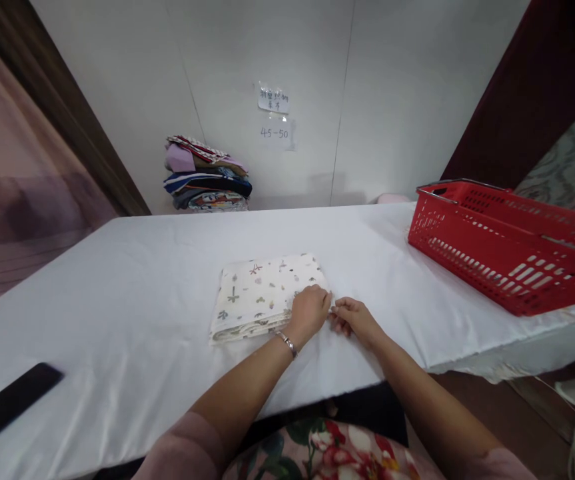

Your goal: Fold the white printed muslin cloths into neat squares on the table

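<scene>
A folded cream cloth (262, 293) with small printed motifs lies flat on the white-covered table (142, 280). My left hand (308, 311), with a bracelet at the wrist, rests curled on the cloth's near right corner, fingers closed on its edge. Just to the right, my right hand (352, 319) is closed in a pinch at the same corner, knuckles on the tablecloth. The fingertips of both hands meet at the cloth's right edge.
A red plastic basket (507, 250) sits at the table's right end. A stack of folded fabrics (207, 177) stands against the back wall, under two paper notes (274, 117). A flat black object (10, 403) lies at the near left edge.
</scene>
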Demonstrator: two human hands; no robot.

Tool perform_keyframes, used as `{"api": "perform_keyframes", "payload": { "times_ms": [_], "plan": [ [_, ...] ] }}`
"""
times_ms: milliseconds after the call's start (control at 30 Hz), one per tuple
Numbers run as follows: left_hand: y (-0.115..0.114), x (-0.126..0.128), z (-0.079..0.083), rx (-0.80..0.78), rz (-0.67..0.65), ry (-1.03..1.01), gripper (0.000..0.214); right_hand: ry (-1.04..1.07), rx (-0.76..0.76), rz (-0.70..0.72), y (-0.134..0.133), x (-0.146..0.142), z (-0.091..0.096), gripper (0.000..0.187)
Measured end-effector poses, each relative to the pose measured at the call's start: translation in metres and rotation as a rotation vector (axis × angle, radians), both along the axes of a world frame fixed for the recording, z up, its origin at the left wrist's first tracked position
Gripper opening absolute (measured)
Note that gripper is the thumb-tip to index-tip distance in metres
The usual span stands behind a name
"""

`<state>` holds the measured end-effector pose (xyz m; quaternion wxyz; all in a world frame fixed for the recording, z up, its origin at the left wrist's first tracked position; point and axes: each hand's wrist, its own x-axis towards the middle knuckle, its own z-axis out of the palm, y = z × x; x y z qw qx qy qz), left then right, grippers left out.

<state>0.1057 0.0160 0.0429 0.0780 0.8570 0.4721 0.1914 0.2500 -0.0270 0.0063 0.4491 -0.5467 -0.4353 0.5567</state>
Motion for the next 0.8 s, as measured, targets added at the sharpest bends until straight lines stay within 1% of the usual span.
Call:
{"api": "perform_keyframes", "payload": {
  "times_ms": [100, 200, 367, 567, 667, 800],
  "plan": [
    [-0.004, -0.001, -0.009, 0.054, -0.085, 0.025, 0.029, -0.032, 0.020, 0.006, -0.002, -0.001, 0.002, 0.026],
    [-0.006, -0.004, -0.013, 0.104, -0.118, 0.042, 0.028, -0.049, 0.039, 0.003, -0.002, -0.001, 0.002, 0.025],
    [-0.009, -0.007, -0.009, 0.139, -0.162, 0.100, 0.023, -0.034, 0.044, -0.003, -0.003, -0.001, 0.002, 0.024],
    [-0.013, -0.016, -0.006, 0.127, -0.219, 0.082, 0.012, 0.017, 0.077, -0.010, -0.003, 0.002, 0.000, 0.026],
    [-0.013, -0.017, -0.008, 0.126, -0.212, 0.068, 0.014, 0.044, 0.095, -0.022, -0.004, 0.003, 0.000, 0.027],
    [-0.010, -0.015, -0.009, 0.082, -0.158, 0.027, 0.012, 0.080, 0.113, -0.039, -0.005, 0.003, 0.001, 0.028]
  ]
}}
